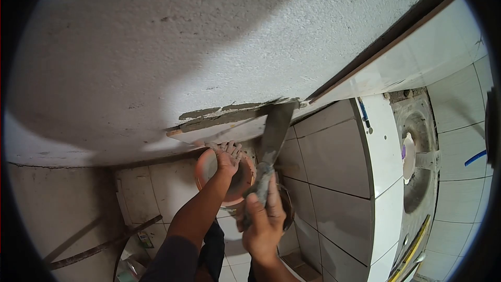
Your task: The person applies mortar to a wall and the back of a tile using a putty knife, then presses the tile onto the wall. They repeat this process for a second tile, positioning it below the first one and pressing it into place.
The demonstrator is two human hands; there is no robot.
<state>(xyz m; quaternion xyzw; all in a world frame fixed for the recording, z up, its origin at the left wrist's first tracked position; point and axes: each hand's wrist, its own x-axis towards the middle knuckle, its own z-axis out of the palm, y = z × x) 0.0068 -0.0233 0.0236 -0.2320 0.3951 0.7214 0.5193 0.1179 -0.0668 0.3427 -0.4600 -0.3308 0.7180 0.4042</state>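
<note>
My right hand is closed around the mortar-smeared handle of a putty knife. The wide metal blade points up and meets the mortar-covered top edge of a white wall tile, seen almost edge-on. Grey mortar fills the gap between tile and wall and is smeared along the plaster above. My left hand, grey with mortar, has its fingers spread at the tile's lower side; whether they press on it is hard to tell. Below that hand stands an orange bucket, partly covered by my forearm.
Rough white plaster wall rises in front. Another tile panel runs along the right. A tiled counter carries a blue pen-like item; beyond it are a sink and a yellow level-like bar. A dark strip leans lower left.
</note>
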